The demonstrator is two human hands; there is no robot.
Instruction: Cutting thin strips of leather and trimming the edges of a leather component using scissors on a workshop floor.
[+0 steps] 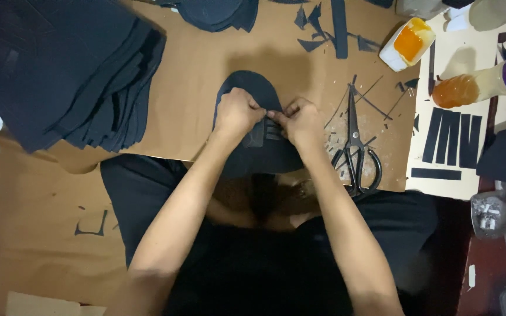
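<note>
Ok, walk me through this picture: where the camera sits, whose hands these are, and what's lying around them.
The camera is worn on a person's head and looks down, so both bare arms belong to that person. The left hand and right hand pinch thin dark strips on a rounded dark piece that lies on a brown cardboard sheet. To the right lie black scissors among small offcuts. Farther right are a row of cut dark strips, an open tub of orange paste and a tipped bottle of amber liquid. On the left sits a stack of dark sheets.
</note>
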